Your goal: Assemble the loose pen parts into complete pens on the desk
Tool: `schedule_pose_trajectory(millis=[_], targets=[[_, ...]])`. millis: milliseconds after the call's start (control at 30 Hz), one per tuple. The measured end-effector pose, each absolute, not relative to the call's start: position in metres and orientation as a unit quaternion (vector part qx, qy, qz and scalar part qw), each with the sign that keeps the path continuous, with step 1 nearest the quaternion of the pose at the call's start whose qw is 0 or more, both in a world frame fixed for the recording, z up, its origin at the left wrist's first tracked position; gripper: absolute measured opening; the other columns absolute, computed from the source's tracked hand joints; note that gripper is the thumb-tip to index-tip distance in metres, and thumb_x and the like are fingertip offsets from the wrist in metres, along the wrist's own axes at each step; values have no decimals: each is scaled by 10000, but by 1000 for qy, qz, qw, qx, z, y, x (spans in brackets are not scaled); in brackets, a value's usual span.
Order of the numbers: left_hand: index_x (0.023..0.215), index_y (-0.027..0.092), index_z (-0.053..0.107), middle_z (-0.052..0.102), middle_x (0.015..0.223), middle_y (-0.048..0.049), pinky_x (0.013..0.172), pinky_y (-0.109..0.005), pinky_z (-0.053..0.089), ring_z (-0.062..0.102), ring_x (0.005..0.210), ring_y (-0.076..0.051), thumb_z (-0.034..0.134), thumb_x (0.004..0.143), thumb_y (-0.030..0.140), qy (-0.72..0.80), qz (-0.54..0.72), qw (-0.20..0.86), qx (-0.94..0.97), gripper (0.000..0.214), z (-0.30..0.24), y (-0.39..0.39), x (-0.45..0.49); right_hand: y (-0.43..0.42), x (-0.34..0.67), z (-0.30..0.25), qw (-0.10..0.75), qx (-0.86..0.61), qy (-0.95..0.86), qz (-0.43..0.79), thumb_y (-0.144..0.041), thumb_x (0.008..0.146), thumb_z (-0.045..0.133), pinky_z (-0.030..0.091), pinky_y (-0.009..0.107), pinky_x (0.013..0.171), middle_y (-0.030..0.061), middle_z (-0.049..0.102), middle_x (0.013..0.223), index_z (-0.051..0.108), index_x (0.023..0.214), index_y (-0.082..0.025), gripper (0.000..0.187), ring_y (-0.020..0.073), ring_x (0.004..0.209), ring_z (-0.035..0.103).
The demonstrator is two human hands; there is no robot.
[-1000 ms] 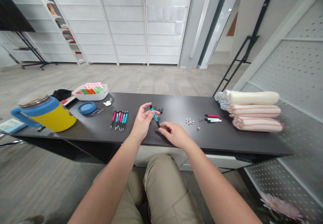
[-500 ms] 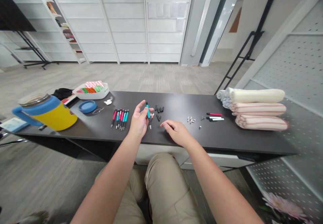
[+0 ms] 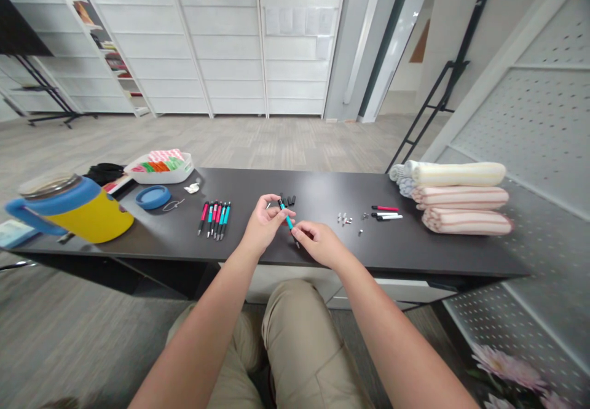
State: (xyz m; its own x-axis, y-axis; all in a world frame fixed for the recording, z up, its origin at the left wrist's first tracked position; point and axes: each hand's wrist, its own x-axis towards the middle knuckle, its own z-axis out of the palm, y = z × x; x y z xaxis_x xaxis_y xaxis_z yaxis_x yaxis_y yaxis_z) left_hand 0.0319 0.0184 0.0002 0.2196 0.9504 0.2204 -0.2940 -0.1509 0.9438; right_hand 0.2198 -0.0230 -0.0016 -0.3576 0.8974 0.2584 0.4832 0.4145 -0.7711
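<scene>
A teal pen with black ends [image 3: 286, 212] slants between my two hands over the dark desk. Its upper part is gripped by my left hand [image 3: 262, 223], closed around it. My right hand [image 3: 319, 241] pinches the lower part near the tip with thumb and forefinger. Just beyond the fingers lie small black pieces [image 3: 289, 201], partly hidden by my left hand. To the left, several red and teal pens [image 3: 214, 219] form a row. On the right are small silvery pieces [image 3: 345, 219], and red and white pen barrels [image 3: 387, 215] with black ends.
A yellow and blue mug [image 3: 87, 209], a blue lid [image 3: 153, 197] and a white basket of colourful packets [image 3: 168, 177] stand at the left. Rolled towels [image 3: 463, 197] are stacked at the right end of the desk [image 3: 318, 182]. A perforated panel [image 3: 548, 102] rises beyond them.
My right hand has come to the pen and taken hold of its lower end. The pen has moved slightly right and tilted more. The view has shifted a little.
</scene>
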Motion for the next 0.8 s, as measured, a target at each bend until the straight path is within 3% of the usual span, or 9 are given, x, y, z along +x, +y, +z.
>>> schedule_pose_trajectory(millis=[233,500,633,800], targets=[[1236,221,436,788,953,-73,782,-320,567,752,761,-174,803,874,452,307,544,558,546,565,-2,18,33,-23,222,-4,352,-458,-754,314,-455,1022,546,361,256,621,-34,609,690,639,809,-216,333,136,633,504],[1231,194,511,789,996,-99,754,-300,546,720,769,-162,743,910,506,321,541,550,550,504,-3,18,33,-18,228,-11,455,-453,-686,343,-485,1046,494,469,285,752,26,704,950,676,1121,-226,325,175,825,620],[1142,173,581,775,953,-80,740,-287,532,674,731,-140,736,918,477,324,538,540,561,409,-3,18,32,-19,225,-13,474,-461,-658,361,-489,1036,511,474,289,669,32,711,927,632,1223,-224,346,155,680,581],[1059,169,659,752,932,-72,746,-285,527,671,763,-150,751,894,472,348,520,519,582,357,-6,18,33,-20,224,-10,473,-472,-653,357,-508,1028,507,474,288,640,28,700,869,629,1199,-211,364,152,644,575]])
